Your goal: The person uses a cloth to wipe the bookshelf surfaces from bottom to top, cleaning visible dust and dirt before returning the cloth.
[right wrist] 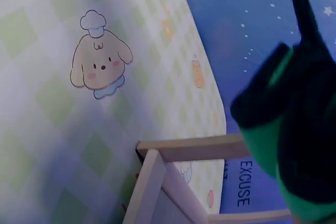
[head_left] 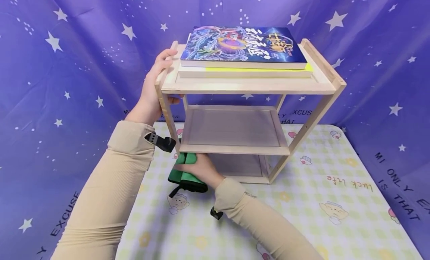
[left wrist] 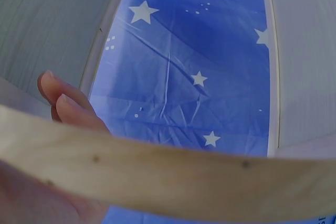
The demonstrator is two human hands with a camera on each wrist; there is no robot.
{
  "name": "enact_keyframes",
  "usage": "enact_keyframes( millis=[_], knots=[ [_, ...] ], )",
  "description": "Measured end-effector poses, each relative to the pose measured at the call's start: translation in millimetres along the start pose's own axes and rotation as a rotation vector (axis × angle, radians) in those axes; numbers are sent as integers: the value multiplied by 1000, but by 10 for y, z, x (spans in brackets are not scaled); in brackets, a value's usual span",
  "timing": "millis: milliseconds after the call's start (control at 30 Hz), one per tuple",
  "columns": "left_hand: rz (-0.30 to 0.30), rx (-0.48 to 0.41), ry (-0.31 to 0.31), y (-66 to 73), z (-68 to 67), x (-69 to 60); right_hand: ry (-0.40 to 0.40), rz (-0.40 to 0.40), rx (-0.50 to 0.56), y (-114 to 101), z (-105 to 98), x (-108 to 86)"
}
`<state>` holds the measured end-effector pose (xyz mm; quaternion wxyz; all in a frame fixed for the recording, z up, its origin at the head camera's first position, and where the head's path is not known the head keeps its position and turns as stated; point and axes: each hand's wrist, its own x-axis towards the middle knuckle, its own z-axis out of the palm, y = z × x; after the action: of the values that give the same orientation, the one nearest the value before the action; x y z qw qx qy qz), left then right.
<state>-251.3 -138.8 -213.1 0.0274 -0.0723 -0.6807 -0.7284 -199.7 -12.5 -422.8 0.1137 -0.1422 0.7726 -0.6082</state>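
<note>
- Gripping the wooden rack at its upper L end, the L hand has its fingers curled round the side; a couple of fingertips poke out past the side bar.
- R hand is clasped round a grn-&-blk fabric bundle, w/ a short blk strap dangling off its near end.
- Bundle's spot: by the rack's lower L corner, just under the front edge of the middle tier. Can't tell from here if it touches the btm tier or the bench.
- Rack stands on the bench, which has a pale grn-&-white checked cloth w/ cartoon dogs, flowers & "luck life" lettering, upside down to the wearer.
- Up top: 2 bks stacked flat, a blue bk w/ swirly cover art over a white-&-yellow bk.
- Both arms in beige sleeves, a blk gadget near each cuff.
- Behind it all, a purple curtain w/ white stars & dark lettering.
</note>
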Motion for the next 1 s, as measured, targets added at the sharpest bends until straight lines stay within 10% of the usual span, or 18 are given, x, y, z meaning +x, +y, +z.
enact_keyframes(
  millis=[333, 700, 1000],
  knots=[
    [-7, -14, 22, 32, -22, 8, 186, -63, -248, -3, 143, 152],
    [-1, -18, 10, 29, -11, 17, 66, -40, -150, -13, 51, 193],
    [3, -21, 13, 26, 11, 6, -59, 13, -283, 153, 9, 216]
  ],
)
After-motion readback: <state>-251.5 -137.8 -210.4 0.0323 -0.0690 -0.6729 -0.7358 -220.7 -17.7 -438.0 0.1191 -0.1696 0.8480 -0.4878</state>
